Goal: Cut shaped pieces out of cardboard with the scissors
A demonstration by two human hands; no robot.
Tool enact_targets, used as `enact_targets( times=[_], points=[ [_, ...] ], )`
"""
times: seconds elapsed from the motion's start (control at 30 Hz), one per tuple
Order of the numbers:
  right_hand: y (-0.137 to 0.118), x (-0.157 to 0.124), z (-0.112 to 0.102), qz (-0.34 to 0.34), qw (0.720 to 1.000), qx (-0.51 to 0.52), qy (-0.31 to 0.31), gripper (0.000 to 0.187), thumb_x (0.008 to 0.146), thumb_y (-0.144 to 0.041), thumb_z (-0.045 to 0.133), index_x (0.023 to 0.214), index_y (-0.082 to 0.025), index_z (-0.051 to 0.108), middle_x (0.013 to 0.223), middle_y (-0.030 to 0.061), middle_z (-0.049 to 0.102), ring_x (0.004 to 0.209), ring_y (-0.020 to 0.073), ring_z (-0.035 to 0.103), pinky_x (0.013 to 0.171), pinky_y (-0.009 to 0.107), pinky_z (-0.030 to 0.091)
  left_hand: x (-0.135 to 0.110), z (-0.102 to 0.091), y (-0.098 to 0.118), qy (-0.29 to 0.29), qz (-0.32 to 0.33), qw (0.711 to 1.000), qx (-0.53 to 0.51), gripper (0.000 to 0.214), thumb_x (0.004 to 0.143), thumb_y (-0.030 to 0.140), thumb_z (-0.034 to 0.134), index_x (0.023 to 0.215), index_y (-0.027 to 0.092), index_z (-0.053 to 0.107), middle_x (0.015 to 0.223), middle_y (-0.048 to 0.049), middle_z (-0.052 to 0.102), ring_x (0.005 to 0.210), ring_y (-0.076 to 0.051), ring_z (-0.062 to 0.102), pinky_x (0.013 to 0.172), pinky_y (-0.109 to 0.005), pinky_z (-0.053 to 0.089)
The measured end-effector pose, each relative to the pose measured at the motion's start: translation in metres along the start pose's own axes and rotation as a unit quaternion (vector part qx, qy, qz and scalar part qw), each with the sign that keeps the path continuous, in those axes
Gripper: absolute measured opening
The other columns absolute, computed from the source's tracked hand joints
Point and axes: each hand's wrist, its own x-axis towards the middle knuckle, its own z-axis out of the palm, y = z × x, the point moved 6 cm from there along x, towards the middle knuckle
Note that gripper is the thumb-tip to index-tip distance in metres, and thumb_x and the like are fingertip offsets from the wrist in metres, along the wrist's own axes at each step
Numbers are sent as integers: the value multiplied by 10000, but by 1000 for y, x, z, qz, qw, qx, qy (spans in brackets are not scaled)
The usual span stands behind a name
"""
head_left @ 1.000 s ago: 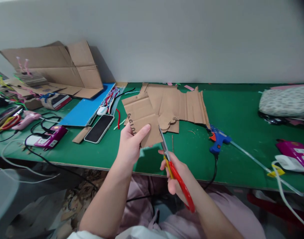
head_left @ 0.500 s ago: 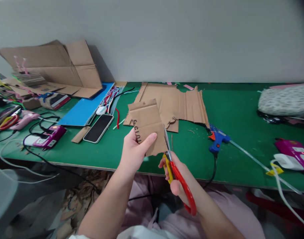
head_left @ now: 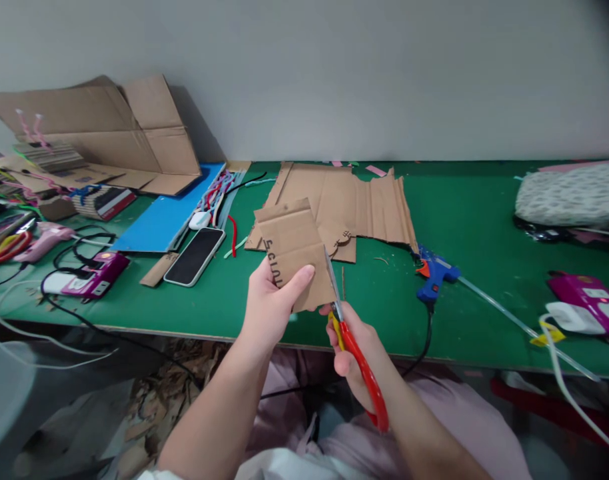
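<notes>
My left hand (head_left: pixel 272 300) is closed on a small piece of cardboard (head_left: pixel 293 240) with dark printing along its left side, the thumb lying flat on its face. In my right hand (head_left: pixel 357 340) is a pair of scissors (head_left: pixel 364 373) with red and yellow handles, fingers wrapped round them. Their blades lie along the cardboard's right edge, pointing up and away from me. Behind the held piece, a larger torn cardboard sheet (head_left: pixel 379 207) lies flat on the green table (head_left: pixel 474 293).
Right of centre lies a blue glue gun (head_left: pixel 437 273) with a clear glue stick. A purple power strip (head_left: pixel 587 300) sits far right, another power strip (head_left: pixel 97 273) at left. A phone (head_left: pixel 194 257), blue board (head_left: pixel 159 223) and folded cardboard (head_left: pixel 159 133) stand left. Cardboard scraps (head_left: pixel 159 407) lie below.
The scissors' handles have drawn closer together beside the cardboard's right edge. My left hand keeps the same hold. The view has shifted slightly.
</notes>
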Motion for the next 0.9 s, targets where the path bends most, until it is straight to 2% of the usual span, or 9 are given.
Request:
enact_targets(
  times=[0.17, 0.33, 0.47, 0.7, 0.8, 0.9],
  points=[
    [-9, 0, -3, 29, 999, 15, -19, 861, 629, -895, 220, 1028, -181, 489, 667, -16, 481, 555, 140, 421, 521, 260, 386, 1, 0, 0, -7, 3, 1000, 0, 240, 693, 289, 746, 855, 192, 598, 647, 10, 656, 421, -131, 577, 327, -228, 484],
    [-8, 1, -4, 52, 998, 18, -18, 840, 607, -898, 229, 987, -192, 483, 632, -39, 446, 529, 128, 388, 500, 248, 363, 1, 0, -1, -11, 0, 1000, -4, 230, 700, 277, 743, 859, 191, 600, 658, 8, 660, 431, -135, 584, 331, -232, 490],
    [-8, 3, -5, 42, 999, 10, -11, 784, 623, -880, 293, 942, -192, 490, 574, -66, 404, 484, 111, 344, 485, 240, 334, 2, -1, -1, 0, -4, 1000, -2, 248, 688, 282, 749, 871, 196, 604, 680, 8, 668, 447, -138, 596, 334, -229, 489],
    [-8, 3, -7, 20, 1000, -4, 14, 720, 678, -849, 320, 897, -190, 507, 550, -62, 425, 446, 101, 352, 459, 233, 329, 1, 0, -7, -6, -15, 1000, -16, 251, 688, 282, 750, 869, 192, 600, 665, 12, 667, 433, -134, 587, 333, -227, 482],
    [-8, 5, -8, 12, 1000, -10, 27, 729, 671, -850, 336, 906, -184, 519, 549, -59, 426, 450, 103, 357, 453, 229, 328, 3, -3, -6, -7, -20, 999, -33, 260, 675, 266, 762, 883, 191, 624, 720, 3, 695, 511, -140, 631, 416, -224, 519],
    [-8, 7, -8, 5, 1000, -8, 23, 715, 660, -829, 424, 935, -179, 538, 566, -49, 435, 478, 110, 379, 448, 225, 332, 10, -6, -3, -8, -43, 997, -64, 288, 701, 346, 733, 912, 167, 653, 815, -41, 726, 674, -183, 690, 557, -251, 562]
  ],
)
